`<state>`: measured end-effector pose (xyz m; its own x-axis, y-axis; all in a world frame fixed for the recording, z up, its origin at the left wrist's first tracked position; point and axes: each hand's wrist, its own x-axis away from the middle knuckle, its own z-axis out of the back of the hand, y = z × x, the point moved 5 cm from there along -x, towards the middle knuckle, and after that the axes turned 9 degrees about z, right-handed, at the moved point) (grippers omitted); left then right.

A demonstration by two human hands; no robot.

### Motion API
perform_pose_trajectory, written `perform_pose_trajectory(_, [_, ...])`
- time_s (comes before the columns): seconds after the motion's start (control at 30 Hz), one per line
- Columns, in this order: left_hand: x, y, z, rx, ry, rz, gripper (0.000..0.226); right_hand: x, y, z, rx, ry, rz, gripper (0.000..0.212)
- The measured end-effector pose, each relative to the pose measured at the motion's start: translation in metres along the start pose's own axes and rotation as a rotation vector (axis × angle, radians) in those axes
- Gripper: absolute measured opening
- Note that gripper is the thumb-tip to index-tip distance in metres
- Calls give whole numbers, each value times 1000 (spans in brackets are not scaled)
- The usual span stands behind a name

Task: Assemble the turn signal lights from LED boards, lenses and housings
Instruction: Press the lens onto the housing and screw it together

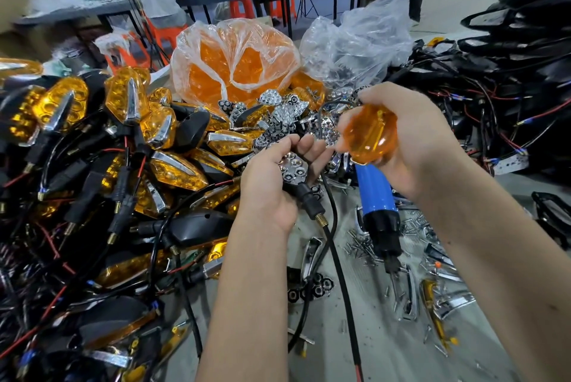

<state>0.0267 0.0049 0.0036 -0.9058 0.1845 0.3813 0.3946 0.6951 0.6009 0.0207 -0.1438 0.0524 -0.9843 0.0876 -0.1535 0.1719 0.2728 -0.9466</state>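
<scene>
Centrally above a cluttered worktop (386, 360), two bare forearms reach forward from the bottom edge, hands raised close together. The left hand (278, 174) is turned palm-up, its fingers curled round a black housing (295, 176); the grip is closed on it. Inside the housing sits a shiny chrome reflector with round cups, facing up. A black stem with a brass threaded end sticks out below the palm, and a black cable (336, 245) trails from it down toward the lower edge.

The right hand (411, 140) is held just beside the left and slightly higher, back of the hand to the right, fingers and thumb clamped on an amber lens (369, 134). That lens is translucent orange, rounded and glossy, and hangs apart from the housing, a little up and to the right of it.

Under the right hand lies a blue and black power screwdriver (378, 205) among scattered small screws (358, 245) and chrome trim strips. To the left is a large heap of finished signal lights (129, 140) with amber lenses, chrome fins and black stems. Behind the hands stands a clear plastic bag of orange lenses (234, 63), with loose chrome reflectors (278, 112) piled in front. Black parts and wires fill the right side.
</scene>
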Motion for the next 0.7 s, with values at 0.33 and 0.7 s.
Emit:
perform_pose_trajectory(0.33, [-4,-1,6,1,16,5,20,-3,19,8,-123,-51,-229,73])
perform_pose_trajectory(0.7, [-7,-1,6,-5,3,17,20,-5,18,2,-28,-181,-166,22])
